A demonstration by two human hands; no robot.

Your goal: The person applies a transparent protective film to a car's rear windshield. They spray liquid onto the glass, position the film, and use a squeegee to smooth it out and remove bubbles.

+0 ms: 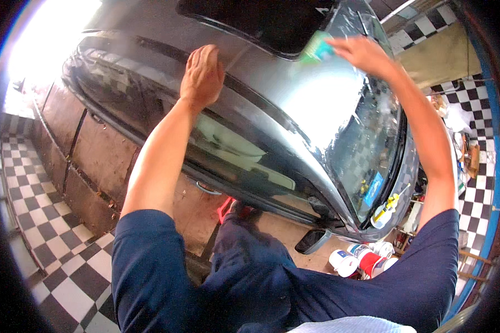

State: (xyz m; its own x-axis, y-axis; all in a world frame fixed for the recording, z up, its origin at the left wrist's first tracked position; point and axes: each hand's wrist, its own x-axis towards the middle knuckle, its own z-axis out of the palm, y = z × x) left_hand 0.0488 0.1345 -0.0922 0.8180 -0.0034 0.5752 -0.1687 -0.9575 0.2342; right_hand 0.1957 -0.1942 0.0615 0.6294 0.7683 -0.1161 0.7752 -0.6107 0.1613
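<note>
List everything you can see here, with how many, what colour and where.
Car: 1, dark grey, centre
Roof panel: 1, black, top centre
Side mirror: 1, dark, lower centre
Flat piece: 1, green, in the right hand
Slim object: 1, yellow, near the windscreen's base
Tubs: several, white and red, lower right
Small object: 1, red, near the feet
Checkered floor: 1, black and white, lower left
Clutter: uncounted, mixed colours, far right, too small to tell
Shirt: 1, dark blue, bottom
Left hand: 1, bare, at the roof's near side
Right hand: 1, bare, upper right
</note>
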